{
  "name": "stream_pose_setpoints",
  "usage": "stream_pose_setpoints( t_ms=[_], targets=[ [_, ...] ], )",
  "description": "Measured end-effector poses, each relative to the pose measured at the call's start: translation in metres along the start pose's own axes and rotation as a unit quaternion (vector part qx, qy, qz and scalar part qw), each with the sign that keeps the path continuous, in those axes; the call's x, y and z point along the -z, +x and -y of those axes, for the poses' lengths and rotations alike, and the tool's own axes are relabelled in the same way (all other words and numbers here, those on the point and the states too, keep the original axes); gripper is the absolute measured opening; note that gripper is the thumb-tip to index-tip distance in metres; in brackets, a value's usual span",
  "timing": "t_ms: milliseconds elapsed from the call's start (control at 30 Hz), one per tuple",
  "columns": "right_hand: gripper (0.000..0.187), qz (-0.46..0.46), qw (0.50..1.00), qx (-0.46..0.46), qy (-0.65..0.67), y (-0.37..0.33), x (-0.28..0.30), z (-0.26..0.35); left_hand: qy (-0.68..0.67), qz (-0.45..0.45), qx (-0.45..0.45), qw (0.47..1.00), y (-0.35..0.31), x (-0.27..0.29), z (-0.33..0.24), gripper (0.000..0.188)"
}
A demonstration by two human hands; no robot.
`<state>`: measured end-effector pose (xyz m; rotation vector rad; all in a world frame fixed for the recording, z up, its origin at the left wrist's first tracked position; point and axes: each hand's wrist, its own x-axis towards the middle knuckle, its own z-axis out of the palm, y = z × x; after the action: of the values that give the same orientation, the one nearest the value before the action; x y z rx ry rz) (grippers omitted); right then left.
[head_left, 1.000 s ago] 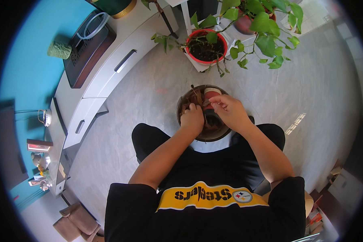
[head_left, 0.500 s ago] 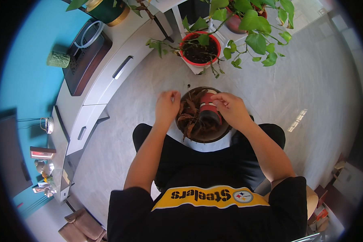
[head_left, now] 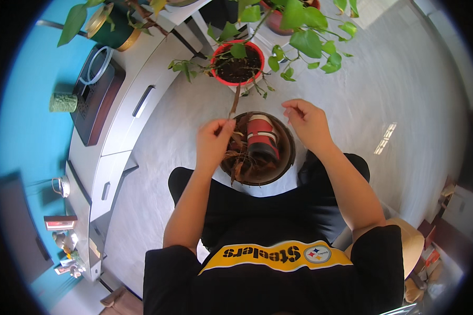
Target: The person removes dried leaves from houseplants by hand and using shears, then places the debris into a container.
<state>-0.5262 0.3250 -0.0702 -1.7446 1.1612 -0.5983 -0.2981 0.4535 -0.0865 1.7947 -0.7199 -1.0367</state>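
Bright, even daylight across the frame. Glare patch on the grey floor at 3 o'clock; wider washed-out area at 1 o'clock. Shadows soft, falling beneath the dark bowl at centre. Centre sharp; focus softens toward the rim. Strong fisheye bending: the white counter curves at 9 o'clock. Black vignette rings the circular picture, corners lost.

Person wears a black short-sleeved T-shirt, a broad yellow band across the chest with black lettering and a small round emblem beside it. Sleeves end above the elbows, forearms bare. Black shorts or trousers below, can't tell which. Left hand and right hand both bare: no gloves, watch or rings visible.
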Motion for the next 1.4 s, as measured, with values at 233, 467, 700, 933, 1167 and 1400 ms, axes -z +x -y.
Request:
stream_pose_setpoints(
  t_ms=[233, 467, 700, 933, 1167, 1400],
  targets=[
    [0.021, -0.024, 0.997, -0.045, 0.063, 0.007, 0.002, 0.004, 0.126, 0.136, -0.104, 0.977, -0.047, -0.075, 0.021, 0.024],
    [0.020, -0.023, 0.998, -0.015, 0.048, 0.002, -0.001, 0.004, 0.289, 0.187, -0.108, 0.933, -0.058, -0.094, 0.057, 0.028],
    [0.018, -0.048, 0.998, 0.048, -0.016, 0.013, -0.006, -0.015, 0.238, 0.163, -0.102, 0.952, -0.051, -0.046, 0.037, 0.029],
    [0.017, 0.032, 0.984, 0.035, 0.171, 0.041, -0.002, 0.024, 0.096, 0.026, -0.171, 0.980, -0.013, 0.044, -0.116, 0.022],
    [0.014, -0.005, 0.927, 0.372, 0.053, 0.121, 0.034, 0.195, 0.248, -0.240, -0.471, 0.812, 0.035, 0.118, -0.276, 0.018],
    [0.017, 0.004, 0.884, 0.465, -0.051, 0.221, 0.005, 0.285, 0.470, -0.307, -0.350, 0.749, 0.063, 0.127, -0.297, 0.017]
  ],
)
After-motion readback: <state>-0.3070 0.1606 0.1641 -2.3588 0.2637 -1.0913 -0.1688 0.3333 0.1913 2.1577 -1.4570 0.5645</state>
